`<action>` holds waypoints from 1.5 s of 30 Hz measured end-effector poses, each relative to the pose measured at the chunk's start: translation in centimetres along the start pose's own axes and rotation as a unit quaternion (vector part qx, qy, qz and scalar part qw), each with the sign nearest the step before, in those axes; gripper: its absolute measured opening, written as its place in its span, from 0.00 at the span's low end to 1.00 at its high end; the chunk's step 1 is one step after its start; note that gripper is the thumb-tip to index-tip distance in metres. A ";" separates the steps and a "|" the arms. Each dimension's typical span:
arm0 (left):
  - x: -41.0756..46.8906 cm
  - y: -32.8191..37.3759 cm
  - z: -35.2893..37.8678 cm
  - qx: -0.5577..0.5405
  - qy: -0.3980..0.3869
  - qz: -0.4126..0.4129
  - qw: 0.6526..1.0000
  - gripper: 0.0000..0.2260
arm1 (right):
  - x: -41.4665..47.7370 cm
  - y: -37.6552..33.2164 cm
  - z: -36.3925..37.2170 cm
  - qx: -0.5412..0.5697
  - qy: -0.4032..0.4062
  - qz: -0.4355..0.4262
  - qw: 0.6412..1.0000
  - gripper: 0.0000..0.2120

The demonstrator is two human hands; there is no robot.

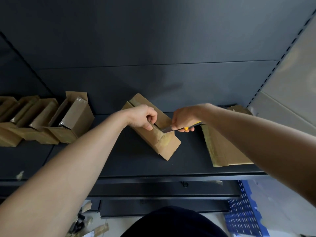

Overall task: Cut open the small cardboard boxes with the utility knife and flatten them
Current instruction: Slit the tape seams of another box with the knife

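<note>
Forearms [68, 168] cross the shelf [119, 161]: left hand [143, 117] grips a half-slit box [164, 144], right hand [183, 119] clutches the utility knife [171, 129] at its tape [158, 133]. Flattened cardboard [222, 147] lies right of them; several boxes [51, 120] wait left.

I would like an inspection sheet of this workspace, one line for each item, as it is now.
Surface: dark shelf, one small scrap near its left front edge.
Job's things: box lies slanted at centre, taped seam partly slit; utility knife blade at the seam; row of boxes at left, rightmost one open; flattened cardboard at right.
Clutter: tape scraps on the floor below.
Grippers: left hand grips the box's top; right hand holds the knife.
Cables: nothing seen.
Surroundings: dark back panel; blue perforated panel lower right.
</note>
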State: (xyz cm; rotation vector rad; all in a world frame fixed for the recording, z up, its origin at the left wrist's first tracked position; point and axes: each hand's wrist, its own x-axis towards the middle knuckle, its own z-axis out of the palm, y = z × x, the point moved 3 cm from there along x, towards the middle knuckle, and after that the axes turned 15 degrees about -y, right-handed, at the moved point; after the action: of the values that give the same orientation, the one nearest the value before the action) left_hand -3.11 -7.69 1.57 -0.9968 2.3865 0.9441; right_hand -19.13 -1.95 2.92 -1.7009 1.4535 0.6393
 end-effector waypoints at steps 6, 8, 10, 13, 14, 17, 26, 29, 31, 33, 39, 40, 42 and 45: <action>-0.3 -1.0 0.4 -0.058 0.024 0.010 0.998 0.10 | -0.5 0.6 1.2 0.036 0.009 -0.007 0.999 0.16; -0.4 -0.9 0.2 -0.071 0.038 0.013 0.997 0.10 | -0.9 1.0 1.1 0.050 0.016 -0.008 0.999 0.17; -0.5 -0.9 -0.1 -0.077 0.061 0.011 0.995 0.10 | -0.9 1.2 1.2 0.069 0.029 -0.009 0.997 0.17; -0.7 -1.2 -0.5 -0.086 0.086 0.004 0.993 0.09 | -0.5 1.4 1.7 0.119 0.045 -0.013 0.992 0.17; -0.7 -1.2 -0.6 -0.088 0.089 0.002 0.992 0.09 | -0.3 1.4 1.9 0.138 0.049 -0.014 0.989 0.17; -0.6 -1.1 -0.7 -0.090 0.098 -0.004 0.991 0.08 | 0.2 1.4 2.0 0.161 0.080 -0.010 0.984 0.17; -1.4 -2.6 -2.8 -0.133 0.181 -0.016 0.974 0.09 | -1.4 3.6 1.4 0.217 0.028 0.000 0.976 0.17; -1.0 -2.2 -2.0 -0.127 0.175 -0.002 0.976 0.09 | -1.1 4.0 1.4 0.318 0.063 -0.008 0.946 0.19; -1.1 -2.4 -1.7 -0.126 0.164 -0.001 0.978 0.07 | -0.8 4.5 1.5 0.325 0.112 -0.010 0.939 0.20; -1.4 -2.6 -1.7 -0.146 0.164 -0.004 0.976 0.06 | -0.5 4.5 1.6 0.303 0.160 -0.015 0.940 0.21; -1.0 -2.9 -1.5 -0.039 0.219 -0.054 0.974 0.11 | 0.9 3.3 2.5 0.286 0.142 -0.024 0.947 0.17; -1.1 -2.9 -1.6 0.008 0.217 -0.067 0.974 0.15 | 1.0 3.1 2.6 0.273 0.139 -0.026 0.952 0.15; -1.2 -2.7 -1.8 0.098 0.223 -0.074 0.967 0.19 | 0.9 3.1 2.8 0.275 0.132 -0.032 0.952 0.13; -1.1 -2.7 -1.8 0.056 0.194 -0.048 0.978 0.16 | 0.7 3.4 3.2 0.289 0.129 -0.055 0.947 0.10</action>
State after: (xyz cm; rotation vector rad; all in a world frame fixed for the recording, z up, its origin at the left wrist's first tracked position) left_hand -0.53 -9.82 2.28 -1.3415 2.6375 0.6143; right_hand -21.91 0.18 -0.30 -1.4107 1.5181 -0.0858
